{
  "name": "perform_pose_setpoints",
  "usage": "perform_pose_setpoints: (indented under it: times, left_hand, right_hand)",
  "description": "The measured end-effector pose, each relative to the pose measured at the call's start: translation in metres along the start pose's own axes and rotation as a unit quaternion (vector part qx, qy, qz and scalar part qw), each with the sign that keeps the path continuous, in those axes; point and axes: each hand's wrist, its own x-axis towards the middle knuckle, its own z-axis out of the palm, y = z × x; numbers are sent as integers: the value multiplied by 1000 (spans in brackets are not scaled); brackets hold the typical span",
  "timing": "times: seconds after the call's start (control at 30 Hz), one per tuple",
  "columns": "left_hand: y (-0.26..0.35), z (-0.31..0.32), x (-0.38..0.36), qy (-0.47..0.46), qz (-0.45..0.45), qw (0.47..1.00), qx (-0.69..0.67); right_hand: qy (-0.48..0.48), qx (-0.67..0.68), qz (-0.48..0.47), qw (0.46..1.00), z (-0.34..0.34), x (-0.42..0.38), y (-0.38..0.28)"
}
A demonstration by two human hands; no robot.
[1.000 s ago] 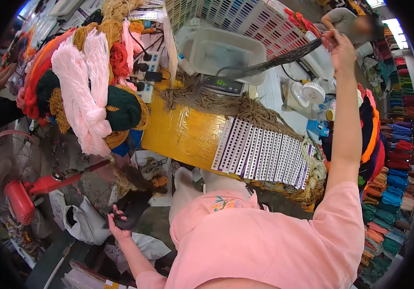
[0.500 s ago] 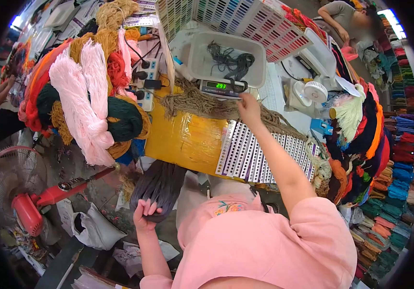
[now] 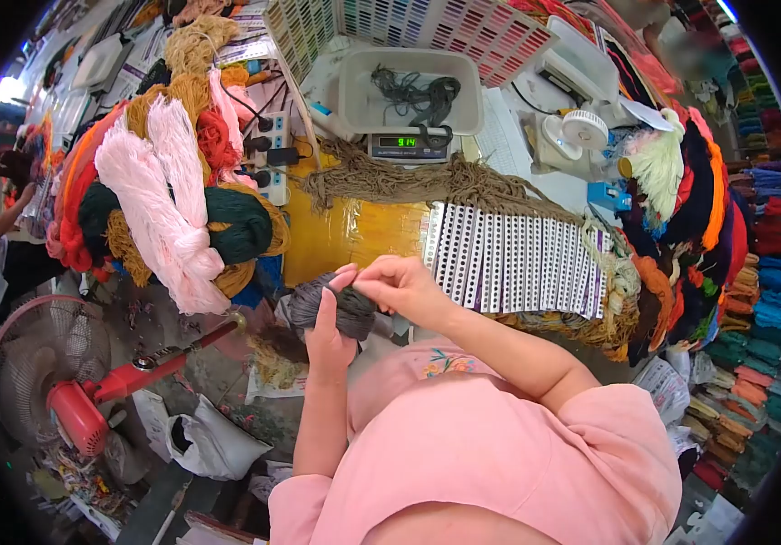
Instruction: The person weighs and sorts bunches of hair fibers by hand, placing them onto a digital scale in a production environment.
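We hold a bundle of dark grey yarn (image 3: 304, 304) near the middle of the frame, just below the front edge of the yellow tabletop (image 3: 359, 234). Our left hand (image 3: 325, 338) is closed around the bundle's right part, thumb pointing up. Our right hand (image 3: 404, 291) meets it from the right, thumb and fingertips pinched together at the top of the bundle; whether a strand lies between them is too small for us to tell.

Above our hands, a brown yarn hank (image 3: 445, 182) lies across the table, with a row of punched cards (image 3: 518, 259) below it towards the right. At upper centre, a scale (image 3: 409, 147) with lit green digits sits at the near side of a pale plastic tub (image 3: 348, 100), which holds some dark yarn (image 3: 413, 91). Pink yarn (image 3: 159, 213) hangs at left over dark green yarn (image 3: 241, 220). A red fan (image 3: 79, 418) stands at lower left, and a small white fan (image 3: 584, 130) sits at upper right.
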Motion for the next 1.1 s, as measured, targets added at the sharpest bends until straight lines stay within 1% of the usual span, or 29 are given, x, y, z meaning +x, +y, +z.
perform_pose_setpoints:
  times: [0.03,0.07,0.13,0.17,0.2,0.23,0.27,0.3,0.33,0.37,0.4,0.47,0.53,0.6,0.67,0.73,0.87,1.03,1.1]
  left_hand:
    - [-5,-7,-1,-4,-36,999,-26]
    - [-4,-8,-2,-6,-37,999,-24]
    - [-2,-8,-5,-89,-56,991,-81]
    - [-1,-6,-6,-91,-56,991,-82]
    - [1,-3,-9,-69,-58,992,-92]
    - [1,-1,-11,-46,-61,992,-103]
    - [-1,-1,-12,-44,-60,992,-104]
    - [-3,-1,-14,-36,-35,997,-51]
    - [-5,-1,-15,-28,-9,1000,1]
    - [-2,3,-17,-18,-29,999,-13]
    - [-3,2,-19,-13,-29,999,-14]
    - [-7,-2,-21,-27,-29,999,-15]
    - [-7,-4,-24,-32,-28,999,-29]
    - [-4,-1,-27,-28,-37,996,-79]
    - [-3,-2,-30,-29,-40,996,-80]
    - [1,1,-33,-16,-87,988,-124]
    - [-2,-6,-36,-39,-96,985,-140]
    - [0,-5,-42,-83,-83,980,-159]
    - [-1,-5,-43,-79,-82,982,-154]
  right_hand:
    - [-21,43,25,999,7,-3,-8]
    - [-19,44,23,999,10,-5,-5]
    - [-52,28,26,998,12,-6,4]
    - [-54,40,24,997,13,-8,6]
    - [-54,40,24,997,12,-11,6]
    - [-47,64,38,996,12,-13,6]
    - [-40,89,53,994,11,-16,6]
    - [-43,98,67,992,10,-20,5]
    - [-46,134,55,988,10,-21,7]
    - [-48,171,43,983,10,-21,9]
    - [-67,189,54,978,7,-22,10]
    - [-79,208,74,972,4,-25,8]
    - [-84,217,74,970,2,-27,9]
    - [-81,240,62,965,3,-29,8]
    - [-85,243,75,963,2,-33,5]
    - [-101,255,83,958,1,-35,5]
    - [-109,250,82,959,4,-42,-1]
    - [-106,225,73,966,8,-49,-4]
    - [-103,226,67,966,9,-52,-5]
